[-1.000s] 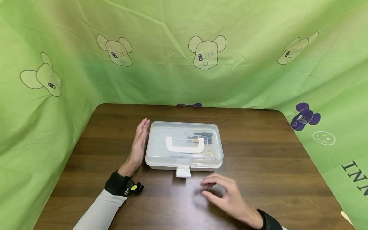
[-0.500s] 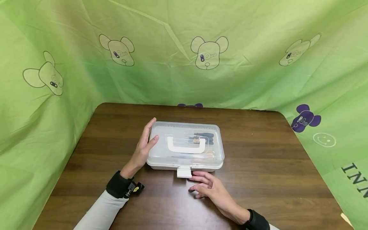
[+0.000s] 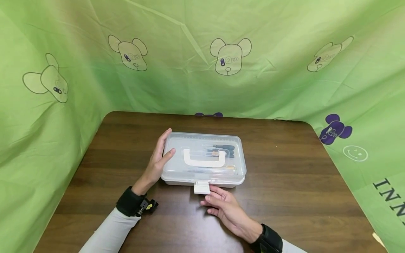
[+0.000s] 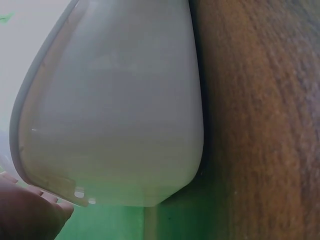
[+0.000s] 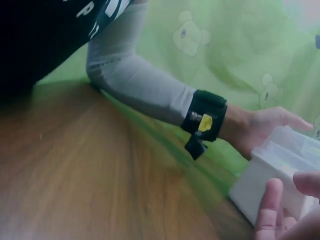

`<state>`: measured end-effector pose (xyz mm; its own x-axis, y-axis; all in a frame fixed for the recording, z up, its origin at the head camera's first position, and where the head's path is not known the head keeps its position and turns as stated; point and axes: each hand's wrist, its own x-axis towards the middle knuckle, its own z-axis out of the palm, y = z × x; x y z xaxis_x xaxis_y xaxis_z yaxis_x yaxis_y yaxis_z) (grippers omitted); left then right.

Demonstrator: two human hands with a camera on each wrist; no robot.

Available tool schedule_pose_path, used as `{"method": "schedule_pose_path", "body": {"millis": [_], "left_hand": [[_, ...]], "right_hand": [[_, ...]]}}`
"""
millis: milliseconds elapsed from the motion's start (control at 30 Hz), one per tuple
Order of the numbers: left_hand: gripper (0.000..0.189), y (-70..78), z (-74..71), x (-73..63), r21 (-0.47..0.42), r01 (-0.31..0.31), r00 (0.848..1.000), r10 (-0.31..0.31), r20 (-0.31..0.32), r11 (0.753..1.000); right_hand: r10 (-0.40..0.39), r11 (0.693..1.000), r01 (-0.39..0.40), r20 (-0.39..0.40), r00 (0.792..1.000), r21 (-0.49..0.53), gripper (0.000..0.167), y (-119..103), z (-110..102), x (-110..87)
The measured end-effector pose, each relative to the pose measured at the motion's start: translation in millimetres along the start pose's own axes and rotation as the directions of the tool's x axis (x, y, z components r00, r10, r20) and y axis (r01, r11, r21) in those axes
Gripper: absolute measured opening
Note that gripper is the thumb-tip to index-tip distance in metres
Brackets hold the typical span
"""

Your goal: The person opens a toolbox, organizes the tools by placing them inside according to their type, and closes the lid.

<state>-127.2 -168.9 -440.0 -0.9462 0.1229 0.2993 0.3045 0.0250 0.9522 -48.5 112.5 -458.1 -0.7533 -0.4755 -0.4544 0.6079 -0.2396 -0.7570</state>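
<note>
A toolbox (image 3: 177, 175) of clear and white plastic sits closed-lidded on the table, its white handle (image 3: 204, 163) lying flat on the lid. Through the lid show dark-handled screwdrivers (image 3: 224, 147) and a yellowish item. My left hand (image 3: 155, 165) rests along the box's left end, fingers fairly straight, thumb over the lid's edge. In the left wrist view the box's side wall (image 4: 115, 100) fills much of the picture. At the front, the latch (image 3: 201, 187) juts outward. My right hand (image 3: 229, 211) has thumb and index finger at the latch's right edge, pinching it; the other fingers curl loosely below.
The brown wooden table (image 3: 300, 182) extends around the box on all sides. A green curtain (image 3: 177, 80) printed with bear heads hangs behind and beside it. A small pale object (image 3: 378, 239) lies by the right edge.
My right hand has moved left to the front latch. My left hand has shifted right against the box, its thumb coming over the lid. The box stays in place.
</note>
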Motion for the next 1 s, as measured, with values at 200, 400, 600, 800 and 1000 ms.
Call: {"method": "schedule_pose_path", "body": {"millis": [200, 400, 600, 800, 1000], "left_hand": [[0.067, -0.1, 0.1, -0.1, -0.003, 0.002, 1.000, -0.002, 0.004, 1.000], [0.067, -0.9, -0.3, 0.2, 0.005, -0.003, 1.000, 0.003, 0.001, 1.000], [0.066, -0.5, -0.6, 0.8, 0.012, -0.007, 1.000, 0.007, -0.005, 1.000], [0.064, -1.1, -0.2, 0.2, 0.020, -0.007, 1.000, 0.007, -0.006, 1.000], [0.063, -0.8, 0.0, 0.5, 0.030, -0.003, 1.000, 0.004, -0.010, 1.000]], "right_hand": [[0.018, 0.998, -0.015, -0.043, 0.999, 0.055, 0.058, 2, 5, 3.5], [0.047, 0.997, -0.048, 0.010, 0.999, 0.063, 0.030, 2, 6, 6.7], [0.044, 0.998, -0.044, -0.006, 0.999, 0.047, 0.020, -1, 10, 6.5], [0.043, 0.998, -0.041, -0.051, 0.998, 0.045, 0.024, -6, 15, 7.0], [0.052, 0.998, -0.048, -0.091, 0.995, 0.047, 0.026, -10, 19, 8.9]]}}
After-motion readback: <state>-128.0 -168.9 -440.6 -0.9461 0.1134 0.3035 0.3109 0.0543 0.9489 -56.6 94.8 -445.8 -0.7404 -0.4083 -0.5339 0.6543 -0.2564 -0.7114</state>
